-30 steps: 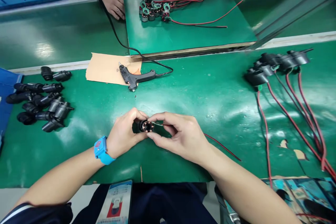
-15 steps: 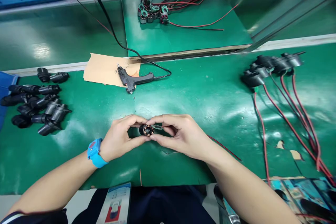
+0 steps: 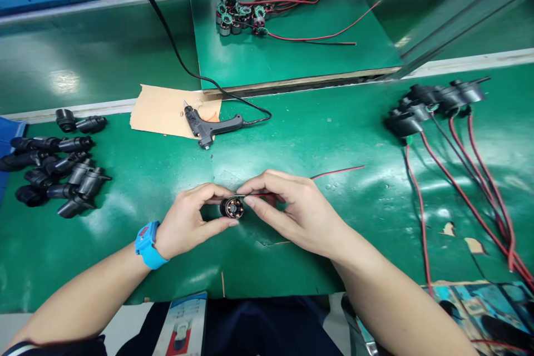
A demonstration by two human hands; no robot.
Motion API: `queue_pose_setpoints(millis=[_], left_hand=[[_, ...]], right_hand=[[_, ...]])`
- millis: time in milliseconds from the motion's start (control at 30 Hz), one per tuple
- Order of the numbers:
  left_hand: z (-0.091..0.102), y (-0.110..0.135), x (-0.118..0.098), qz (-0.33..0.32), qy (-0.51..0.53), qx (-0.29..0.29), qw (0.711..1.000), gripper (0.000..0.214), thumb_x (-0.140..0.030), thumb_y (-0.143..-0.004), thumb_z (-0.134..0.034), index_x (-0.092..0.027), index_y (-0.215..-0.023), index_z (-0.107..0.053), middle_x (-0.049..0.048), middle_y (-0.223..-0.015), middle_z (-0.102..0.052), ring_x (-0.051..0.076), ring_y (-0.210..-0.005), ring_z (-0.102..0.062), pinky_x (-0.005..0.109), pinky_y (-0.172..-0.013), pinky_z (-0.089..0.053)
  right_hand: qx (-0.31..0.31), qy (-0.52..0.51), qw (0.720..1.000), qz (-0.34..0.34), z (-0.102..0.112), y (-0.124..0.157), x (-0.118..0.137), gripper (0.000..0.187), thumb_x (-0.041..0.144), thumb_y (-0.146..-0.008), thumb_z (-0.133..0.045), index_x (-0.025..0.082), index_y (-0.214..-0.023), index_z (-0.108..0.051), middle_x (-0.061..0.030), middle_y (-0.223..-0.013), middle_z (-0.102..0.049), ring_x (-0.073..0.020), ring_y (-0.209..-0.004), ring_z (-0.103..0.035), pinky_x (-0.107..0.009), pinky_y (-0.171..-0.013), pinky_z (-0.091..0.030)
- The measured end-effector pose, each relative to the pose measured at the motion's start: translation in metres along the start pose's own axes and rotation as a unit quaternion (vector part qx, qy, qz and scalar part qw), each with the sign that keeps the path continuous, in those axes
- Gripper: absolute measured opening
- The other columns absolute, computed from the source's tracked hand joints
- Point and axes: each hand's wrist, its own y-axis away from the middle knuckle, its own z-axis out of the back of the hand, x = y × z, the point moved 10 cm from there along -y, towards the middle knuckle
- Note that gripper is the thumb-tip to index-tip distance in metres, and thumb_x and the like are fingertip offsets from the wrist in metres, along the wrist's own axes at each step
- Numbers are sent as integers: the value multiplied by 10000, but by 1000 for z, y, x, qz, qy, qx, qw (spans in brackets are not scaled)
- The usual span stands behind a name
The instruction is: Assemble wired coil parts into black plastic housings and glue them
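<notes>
My left hand (image 3: 189,221), with a blue wristband (image 3: 147,243), pinches a small round motor stator (image 3: 232,208) with copper windings, held just above the green mat (image 3: 317,139). My right hand (image 3: 287,208) is closed next to it on the right, its thumb and forefinger pinching the thin wire end at the stator's top. A red lead wire (image 3: 337,171) runs out to the right from behind my right hand.
A black glue gun (image 3: 208,125) lies on a piece of cardboard (image 3: 161,114), its cable leading away. Several black housings (image 3: 54,164) are piled at the left. Black housings with red leads (image 3: 434,103) lie at the right. Wired stators (image 3: 240,15) sit on the raised green board.
The red lead has swung from the near right of my right hand up to its far right. Another person's hand at the top left has gone out of view.
</notes>
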Motion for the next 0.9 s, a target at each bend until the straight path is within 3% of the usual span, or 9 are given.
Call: queue_pose_setpoints(millis=[167,400,467,567,667,767,900], left_hand=[[0,-1,-1,-1,9,2,1000,318,-295,-830,-806,-209,-1104,-670,45,-1047,-761,198,-949,-750,341,-876,-631],[-1,1,-1,4,7,2,1000,311,-307,-827,-811,-204,-1081,-663,41,-1006,-753,182,-891,-747,315,-820,-634],[4,3,-4,-8,4,-28,1000,313,-309,-829,-811,-208,-1083,-659,47,-1020,-753,190,-922,-745,317,-827,-629],[11,6,-13,-53,-38,-73,995,296,-326,-832,-809,-212,-1059,-658,60,-1022,-760,228,-1018,-736,363,-908,-610],[3,3,-19,-92,-105,-50,989,267,-365,-859,-778,-208,-1026,-640,57,-962,-759,242,-1015,-737,405,-951,-596],[1,2,-22,-118,-137,-54,982,213,-369,-902,-725,-212,-970,-598,39,-880,-731,220,-934,-739,388,-908,-606],[-2,4,-25,-133,-158,-55,977,160,-316,-925,-689,-213,-956,-570,45,-909,-720,191,-882,-726,309,-770,-603]], right_hand=[[-32,14,998,-57,10,6,-8,102,167,-923,-593,183,-965,-684,-16,-811,-691,-122,-680,-605,-245,-604,-462],[13,8,1000,6,-9,2,-3,170,173,-988,-552,182,-1104,-675,-36,-945,-720,-129,-815,-642,-244,-721,-503],[10,-10,1000,-1,-10,3,-4,202,167,-973,-563,188,-1154,-650,-31,-966,-708,-117,-778,-620,-241,-712,-506],[23,-64,997,-39,-14,5,-11,309,141,-925,-570,201,-1226,-605,2,-881,-637,-100,-696,-558,-224,-630,-478],[65,-134,983,-109,-28,7,-24,344,136,-897,-562,203,-1234,-588,56,-733,-469,-85,-612,-449,-201,-540,-395],[71,-180,968,-158,-37,8,-34,303,202,-901,-600,202,-1204,-599,73,-700,-354,-82,-585,-352,-201,-512,-333],[71,-173,968,-168,-41,6,-36,334,186,-854,-644,213,-1186,-618,72,-716,-363,-85,-603,-343,-214,-529,-315]])
